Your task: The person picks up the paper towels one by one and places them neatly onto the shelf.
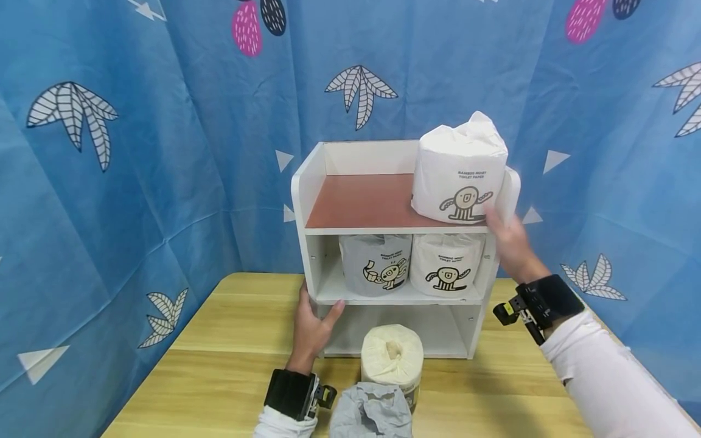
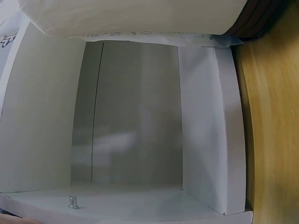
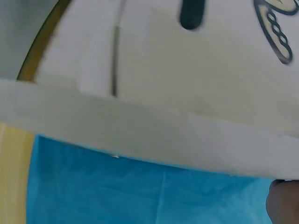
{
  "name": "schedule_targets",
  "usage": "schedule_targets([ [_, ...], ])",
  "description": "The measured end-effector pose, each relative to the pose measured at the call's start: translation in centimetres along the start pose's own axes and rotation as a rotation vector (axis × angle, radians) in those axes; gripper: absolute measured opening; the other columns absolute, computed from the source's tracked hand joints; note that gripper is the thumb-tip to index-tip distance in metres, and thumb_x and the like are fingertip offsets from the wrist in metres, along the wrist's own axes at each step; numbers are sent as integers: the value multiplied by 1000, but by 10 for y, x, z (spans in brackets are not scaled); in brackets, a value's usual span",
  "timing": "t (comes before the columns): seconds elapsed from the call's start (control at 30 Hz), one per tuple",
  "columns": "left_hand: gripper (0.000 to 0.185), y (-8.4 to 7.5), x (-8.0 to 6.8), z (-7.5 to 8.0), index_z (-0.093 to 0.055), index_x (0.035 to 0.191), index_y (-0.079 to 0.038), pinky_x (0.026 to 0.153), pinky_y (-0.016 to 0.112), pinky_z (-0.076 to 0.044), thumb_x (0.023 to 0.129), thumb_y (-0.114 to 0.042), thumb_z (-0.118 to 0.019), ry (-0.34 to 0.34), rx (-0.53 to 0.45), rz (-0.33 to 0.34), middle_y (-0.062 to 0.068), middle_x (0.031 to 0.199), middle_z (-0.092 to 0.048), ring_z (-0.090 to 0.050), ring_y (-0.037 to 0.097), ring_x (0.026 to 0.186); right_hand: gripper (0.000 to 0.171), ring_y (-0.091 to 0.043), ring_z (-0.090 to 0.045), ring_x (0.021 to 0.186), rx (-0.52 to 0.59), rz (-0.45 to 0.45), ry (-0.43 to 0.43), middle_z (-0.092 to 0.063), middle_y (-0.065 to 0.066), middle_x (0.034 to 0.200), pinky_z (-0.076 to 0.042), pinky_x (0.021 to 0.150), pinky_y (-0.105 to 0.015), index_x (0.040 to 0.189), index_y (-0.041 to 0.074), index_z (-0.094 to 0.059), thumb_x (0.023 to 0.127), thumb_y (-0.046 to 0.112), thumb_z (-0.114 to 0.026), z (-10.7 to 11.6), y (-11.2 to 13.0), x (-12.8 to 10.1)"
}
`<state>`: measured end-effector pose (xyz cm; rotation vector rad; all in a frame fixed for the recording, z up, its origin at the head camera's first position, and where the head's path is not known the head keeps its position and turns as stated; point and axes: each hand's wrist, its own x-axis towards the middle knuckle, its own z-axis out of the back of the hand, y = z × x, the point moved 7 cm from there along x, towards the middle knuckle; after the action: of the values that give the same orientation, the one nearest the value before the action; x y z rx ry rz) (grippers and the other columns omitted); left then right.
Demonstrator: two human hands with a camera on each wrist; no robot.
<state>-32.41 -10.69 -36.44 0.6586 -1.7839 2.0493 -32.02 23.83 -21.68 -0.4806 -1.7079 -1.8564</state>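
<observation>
A small white shelf unit with a red-brown top board stands on the table. My left hand grips its left side panel low down, the thumb in front. On the right, my right hand holds the right side panel, its blurred thumb close to a white wrapped toilet roll on the top board. The right wrist view shows one fingertip along the panel's outer side. On the middle shelf sit a grey wrapped roll and a white wrapped roll, side by side.
In front of the lower compartment a cream wrapped roll stands on the wooden table. Nearer to me is a grey wrapped roll, cut off by the frame. A patterned blue curtain hangs behind and at the sides.
</observation>
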Motion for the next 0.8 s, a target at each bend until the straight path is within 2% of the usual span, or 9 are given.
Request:
schedule_targets([
  [0.2,87,2,1,-1,-20,154,-7,111,54,-27,85,-7,-73,16,-8,8,19,146,-39,-39,36,131,45,-10,-59,105,-57,10,-55,-57,1,120,-50,86,-20,143,15,-37,104,38,-31,-3,-19,-20],
  [0.47,89,-3,4,-2,-16,155,-8,110,56,-26,85,-5,-72,24,-12,-31,22,147,-36,-38,39,131,31,-6,-62,101,-21,-122,-87,-62,11,113,-50,86,-20,135,20,-44,104,22,-45,-12,-73,-57],
  [0.57,88,-4,3,-2,-18,154,-9,110,55,-26,85,-6,-73,21,4,-16,19,146,-38,-38,36,132,36,-2,-57,108,-21,-201,-104,-58,16,118,-44,91,-18,140,22,-41,104,27,-44,-16,-96,-74],
  [0.67,87,-4,2,-2,-19,154,-9,110,56,-27,85,-7,-73,15,16,-11,18,145,-39,-39,36,131,48,-2,-46,118,-10,-288,-131,-52,18,125,-34,97,-18,148,21,-34,104,39,-38,-17,-113,-89],
  [0.8,87,-3,2,-3,-19,154,-9,110,58,-26,86,-10,-73,14,28,-20,18,145,-40,-40,37,131,65,-10,-33,131,1,-358,-178,-42,7,137,-22,110,-32,155,15,-21,101,50,-29,-16,-126,-101],
])
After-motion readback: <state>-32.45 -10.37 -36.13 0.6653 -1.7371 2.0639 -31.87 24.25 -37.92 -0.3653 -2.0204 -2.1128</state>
